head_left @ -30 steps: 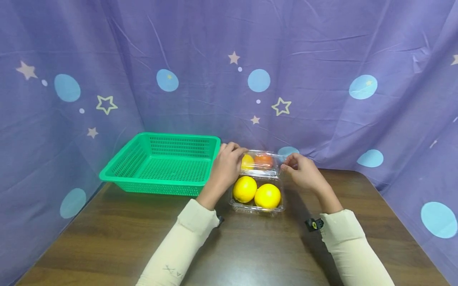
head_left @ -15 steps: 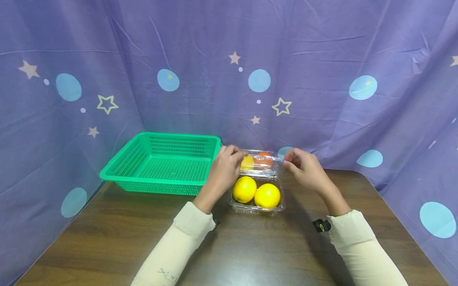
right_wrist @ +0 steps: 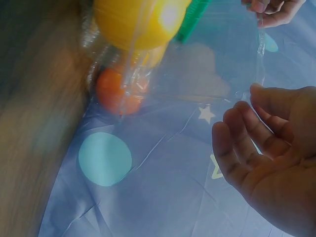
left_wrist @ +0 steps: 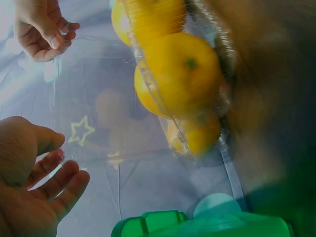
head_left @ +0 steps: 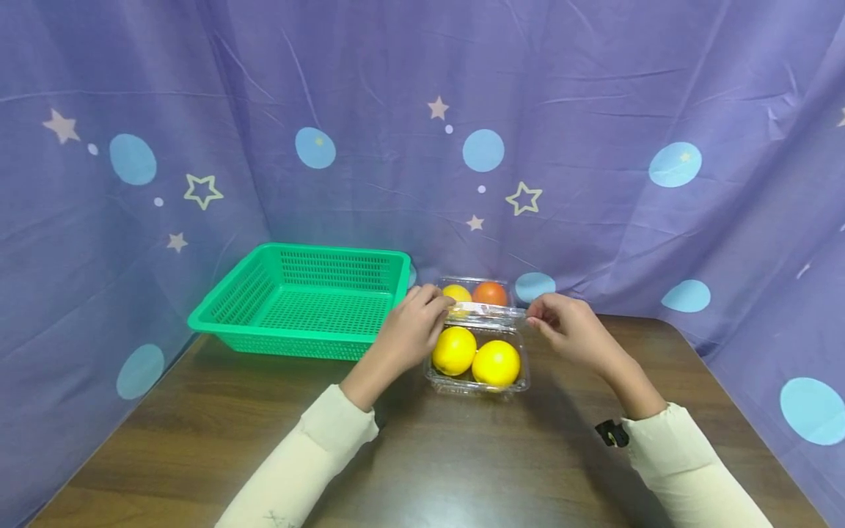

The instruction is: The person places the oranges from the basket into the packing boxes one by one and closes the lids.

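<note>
My left hand (head_left: pixel 411 326) and right hand (head_left: pixel 569 328) pinch opposite corners of a clear plastic lid (head_left: pixel 487 314), raised above a clear plastic container (head_left: pixel 477 387). In the left wrist view the lid (left_wrist: pixel 98 98) is a see-through sheet between both hands and the fruit. Two round yellow fruits (head_left: pixel 496 364) sit in the front of the container. Farther back, a yellow fruit (head_left: pixel 455 295) and an orange-red one (head_left: pixel 490 293) appear; I cannot tell whether they share the same tray. The right wrist view shows the thumb and fingers (right_wrist: pixel 242 126) at the lid's edge.
A green perforated basket (head_left: pixel 297 339) stands left of the container, close to my left forearm. Everything rests on a brown wooden table (head_left: pixel 455 455). Directly behind the table hangs a purple curtain (head_left: pixel 396 205) with stars and blue spots.
Both hands have moved a little toward me and down, bringing the lid's held edge with them. The back fruits now show above that edge. Basket and fruits have stayed put.
</note>
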Demonstrator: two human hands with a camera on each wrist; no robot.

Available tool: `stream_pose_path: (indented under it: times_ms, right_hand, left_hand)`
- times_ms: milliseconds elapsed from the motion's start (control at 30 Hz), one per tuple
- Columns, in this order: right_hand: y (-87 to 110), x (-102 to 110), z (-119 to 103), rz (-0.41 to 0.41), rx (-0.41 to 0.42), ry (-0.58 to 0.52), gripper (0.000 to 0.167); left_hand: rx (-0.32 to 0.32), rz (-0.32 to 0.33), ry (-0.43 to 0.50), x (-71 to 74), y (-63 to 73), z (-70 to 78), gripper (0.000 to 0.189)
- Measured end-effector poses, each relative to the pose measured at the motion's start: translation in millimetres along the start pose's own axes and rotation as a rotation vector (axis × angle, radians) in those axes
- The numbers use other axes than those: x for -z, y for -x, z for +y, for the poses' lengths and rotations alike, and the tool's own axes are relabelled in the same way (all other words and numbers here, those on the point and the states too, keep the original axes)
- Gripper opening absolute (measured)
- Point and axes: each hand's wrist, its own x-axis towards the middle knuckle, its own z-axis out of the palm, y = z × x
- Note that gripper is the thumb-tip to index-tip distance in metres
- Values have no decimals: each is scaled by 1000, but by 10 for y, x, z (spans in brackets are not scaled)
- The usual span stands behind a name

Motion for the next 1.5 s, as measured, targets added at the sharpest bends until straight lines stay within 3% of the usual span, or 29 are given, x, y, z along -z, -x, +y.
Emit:
stream_pose_path:
  times_ms: [333, 633, 800, 967, 1100, 1500]
  right_hand:
    - [214, -76, -63, -35, 137, 29, 18]
    - [343, -136, -103, -42, 238, 136, 26]
    - [415, -181, -105, -35, 289, 181, 27]
    - [495, -251, -110, -53, 299, 193, 24]
    - [545, -318, -98, -74, 299, 195, 21]
    - [613, -407, -97, -89, 313, 223, 21]
  left_hand:
    - [-92, -30, -6, 60, 207, 31, 12]
    - [-148, -45, -4, 59, 369, 6, 13]
    - [-230, -75, -40, 33, 450, -3, 11]
    - [-305, -116, -101, 6, 502, -3, 11]
    - [-319, -160, -123, -13, 542, 1, 11]
    - [-334, -270, -74, -30, 614, -5, 14]
